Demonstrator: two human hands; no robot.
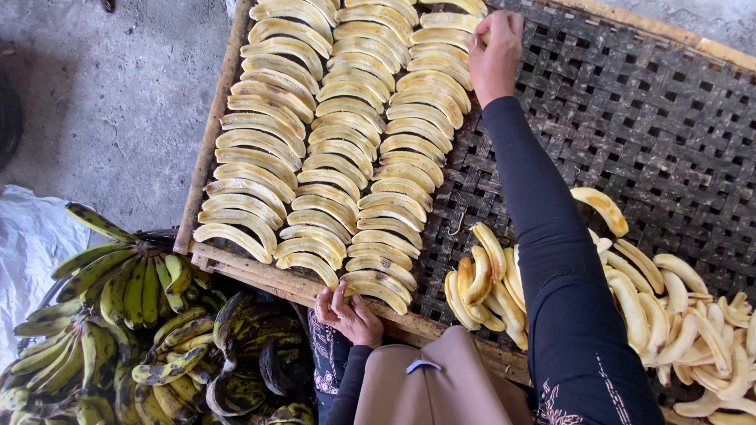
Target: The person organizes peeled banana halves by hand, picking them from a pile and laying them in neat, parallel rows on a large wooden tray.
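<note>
Three rows of peeled bananas [331,142] run 6-to-12; your right hand [494,55] pinches a slice at 12, left hand [347,313] rests open-fingered on the rack's frame [260,275].

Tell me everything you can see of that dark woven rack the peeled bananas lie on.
The woven rack is a flat mat of dark interlaced strips with small gaps, framed by pale wooden poles. Three neat rows of peeled bananas cover its left part; a loose pile lies at its right. The left hand rests on its near pole.
</note>
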